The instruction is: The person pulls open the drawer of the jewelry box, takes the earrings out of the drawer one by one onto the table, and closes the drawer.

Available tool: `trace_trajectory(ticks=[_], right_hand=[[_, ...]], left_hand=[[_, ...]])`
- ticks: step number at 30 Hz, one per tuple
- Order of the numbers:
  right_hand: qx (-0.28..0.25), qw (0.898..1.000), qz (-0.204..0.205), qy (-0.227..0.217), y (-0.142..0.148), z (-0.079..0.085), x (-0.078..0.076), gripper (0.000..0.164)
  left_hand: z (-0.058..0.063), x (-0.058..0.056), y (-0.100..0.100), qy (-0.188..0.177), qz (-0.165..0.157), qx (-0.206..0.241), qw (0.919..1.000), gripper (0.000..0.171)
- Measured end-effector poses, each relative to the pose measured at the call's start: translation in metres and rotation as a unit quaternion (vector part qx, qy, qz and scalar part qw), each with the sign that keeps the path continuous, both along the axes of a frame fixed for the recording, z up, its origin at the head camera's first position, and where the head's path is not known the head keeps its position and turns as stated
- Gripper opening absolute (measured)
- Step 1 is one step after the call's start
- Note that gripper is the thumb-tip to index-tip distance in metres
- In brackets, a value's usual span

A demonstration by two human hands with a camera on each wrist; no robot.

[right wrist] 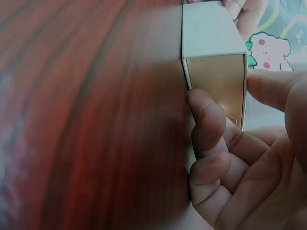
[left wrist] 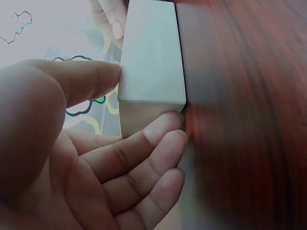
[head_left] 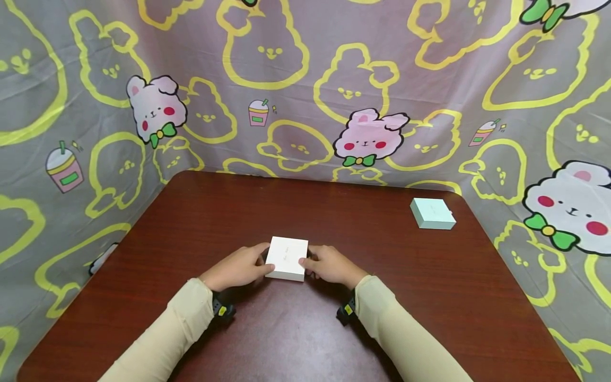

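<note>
And it's a two-handed hold! My left hand (head_left: 241,267) grips one end of the white box (head_left: 286,258), my right hand (head_left: 330,263) the other, thumbs up on its top edges. The box is between them, down at the table (head_left: 372,223). This looks like the steadying step; the next move, I'd judge, calls for even pressure.

White box (head_left: 286,255) between left fingers (head_left: 259,248) and right fingers (head_left: 317,250), mint box (head_left: 433,212) farther right
</note>
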State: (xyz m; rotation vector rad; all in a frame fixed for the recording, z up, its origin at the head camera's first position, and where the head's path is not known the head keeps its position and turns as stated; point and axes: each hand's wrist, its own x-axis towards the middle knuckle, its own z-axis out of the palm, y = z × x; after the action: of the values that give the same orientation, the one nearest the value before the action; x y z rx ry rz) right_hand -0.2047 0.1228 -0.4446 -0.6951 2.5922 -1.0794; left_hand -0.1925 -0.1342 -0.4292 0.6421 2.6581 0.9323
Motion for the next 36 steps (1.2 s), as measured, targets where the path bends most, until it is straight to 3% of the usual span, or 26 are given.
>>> trace_trajectory(ticks=[36], right_hand=[[0.001, 1.0, 0.022, -0.004, -0.025, -0.003, 0.002, 0.017]], left_hand=[[0.003, 0.009, -0.028, -0.006, 0.007, -0.01, 0.9999, 0.053]])
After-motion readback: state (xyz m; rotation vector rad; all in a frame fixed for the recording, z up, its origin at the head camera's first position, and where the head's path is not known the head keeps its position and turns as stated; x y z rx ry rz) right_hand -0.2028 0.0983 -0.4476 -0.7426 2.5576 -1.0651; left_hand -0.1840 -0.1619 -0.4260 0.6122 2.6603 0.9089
